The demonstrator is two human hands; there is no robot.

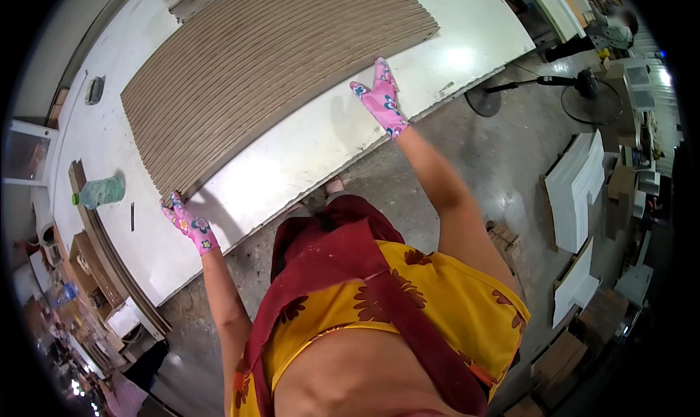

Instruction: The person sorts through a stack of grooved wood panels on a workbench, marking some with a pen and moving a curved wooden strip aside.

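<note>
A broad row of long brown strips (277, 67), pressed side by side, lies across the white tabletop (255, 176). They look like cardboard or board, but the material is not certain. My left hand (191, 226), in a pink flowered glove, is at the near left corner of the row, its fingers closed on the end of the nearest strips. My right hand (380, 102), gloved alike, is over the table's near edge. Its thumb and fingers are spread, a short way from the front face of the row, with nothing in them.
A green-capped clear bottle (102, 192) and a small dark bar (133, 217) lie on the table's left. A grey block (95, 90) rests farther back. Off to the right are a black pedestal fan (585, 85), white panels (576, 191) and cartons (560, 356). Another person (611, 34) is at far right.
</note>
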